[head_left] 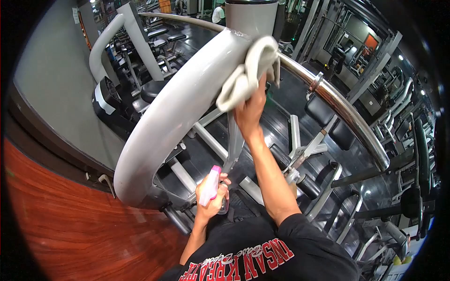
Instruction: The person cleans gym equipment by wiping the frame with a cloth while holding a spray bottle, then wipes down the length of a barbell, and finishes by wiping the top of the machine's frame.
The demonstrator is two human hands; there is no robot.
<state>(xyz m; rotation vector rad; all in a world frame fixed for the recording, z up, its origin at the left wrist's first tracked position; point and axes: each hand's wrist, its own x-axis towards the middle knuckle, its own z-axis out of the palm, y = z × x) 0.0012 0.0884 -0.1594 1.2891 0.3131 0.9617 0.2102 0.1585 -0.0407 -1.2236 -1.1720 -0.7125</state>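
My right hand (251, 108) reaches up and forward, closed on a cream-coloured cloth (251, 70). The cloth lies against the side of a thick, curved, light grey machine frame (173, 100), close to where it joins an upright grey post (251, 18). Lower down, near my body, my left hand (213, 196) is wrapped round a spray bottle (210, 186) with a pink and white head. Only part of its clear body shows below the fingers.
A chrome bar (349, 114) curves down on the right. Black padded seats (318, 110) and gym machines stand on the dark floor (276, 124) beyond. Red-brown wood panelling (70, 210) and a grey wall (51, 79) are at left. Far back, a person (218, 15) is partly visible.
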